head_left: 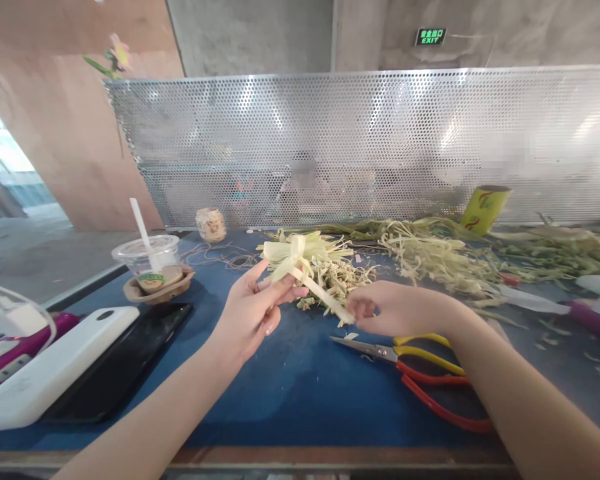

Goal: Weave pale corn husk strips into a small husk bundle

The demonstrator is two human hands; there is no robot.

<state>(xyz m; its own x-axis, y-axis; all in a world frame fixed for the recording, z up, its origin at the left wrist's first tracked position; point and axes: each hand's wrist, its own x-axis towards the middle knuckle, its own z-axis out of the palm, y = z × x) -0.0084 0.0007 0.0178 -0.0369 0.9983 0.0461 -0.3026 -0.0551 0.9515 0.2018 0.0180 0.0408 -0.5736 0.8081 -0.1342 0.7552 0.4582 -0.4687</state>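
Note:
My left hand (253, 310) pinches a pale yellow-green folded leaf piece (296, 255) between thumb and fingers, above the middle of the blue table. From it a flat pale leaf strip (325, 297) slants down to the right. The fingers of my right hand (387, 308) are curled closed at the strip's lower end. Behind both hands lies a heap of cut and braided plant pieces (337, 277). Scissors (380, 350) with one yellow and one red handle lie below my right hand, partly hidden by my right forearm.
At left are a plastic cup (153, 257) with a straw, a white power bank (60, 367), a black phone (125, 363) and a purple power strip (25, 350). Loose plant strips (430, 257) and a yellow-green tube (486, 208) are at right. A perforated metal screen (330, 133) stands behind.

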